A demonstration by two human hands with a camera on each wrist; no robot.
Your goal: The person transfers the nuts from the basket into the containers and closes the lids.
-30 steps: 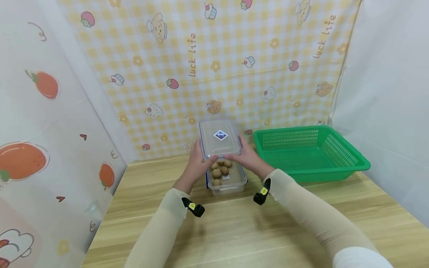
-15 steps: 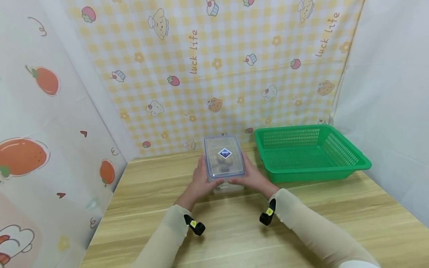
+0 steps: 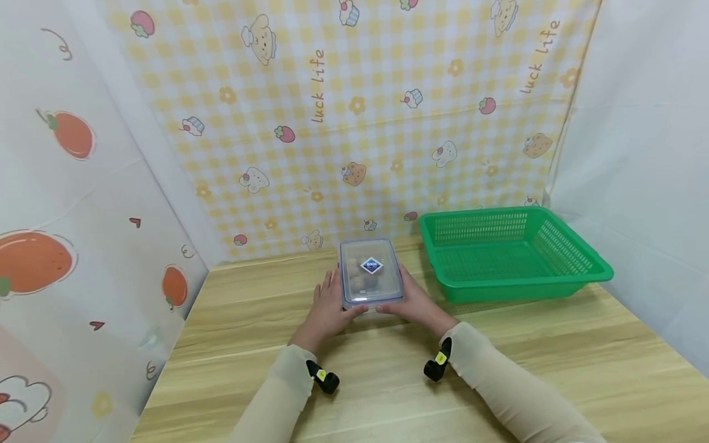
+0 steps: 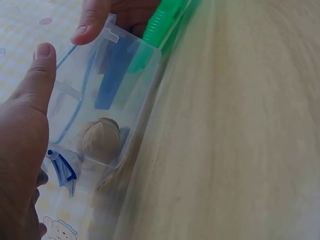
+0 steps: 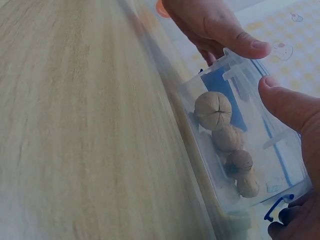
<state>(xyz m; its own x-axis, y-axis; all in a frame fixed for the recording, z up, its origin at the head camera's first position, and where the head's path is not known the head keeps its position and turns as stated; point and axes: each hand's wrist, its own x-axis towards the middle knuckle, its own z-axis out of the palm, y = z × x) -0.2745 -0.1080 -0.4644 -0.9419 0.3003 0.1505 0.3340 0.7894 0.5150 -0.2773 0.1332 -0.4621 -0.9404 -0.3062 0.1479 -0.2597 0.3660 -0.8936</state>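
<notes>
A clear plastic lid (image 3: 360,249) with a blue seal and a diamond label sits over a clear food container (image 4: 135,102). Walnuts (image 5: 213,110) show through the container wall in the right wrist view. My left hand (image 3: 328,311) holds the lid from the left, its thumb at the near edge. From the right, my right hand (image 3: 412,300) grips it the same way, the two thumbs close together. The side clasps (image 4: 62,170) with blue trim hang outward from the container, beside the curled fingers of each hand.
To the right on the wooden table (image 3: 382,394) stands a green plastic basket (image 3: 515,285) with slotted walls. A yellow checked cloth (image 3: 354,129) hangs behind the table, and a white printed sheet (image 3: 127,184) covers the left side.
Both hands have brought the lid down and nearer, from above the open container onto its top. The walnuts, seen uncovered before, now lie under the lid. The basket has stayed put.
</notes>
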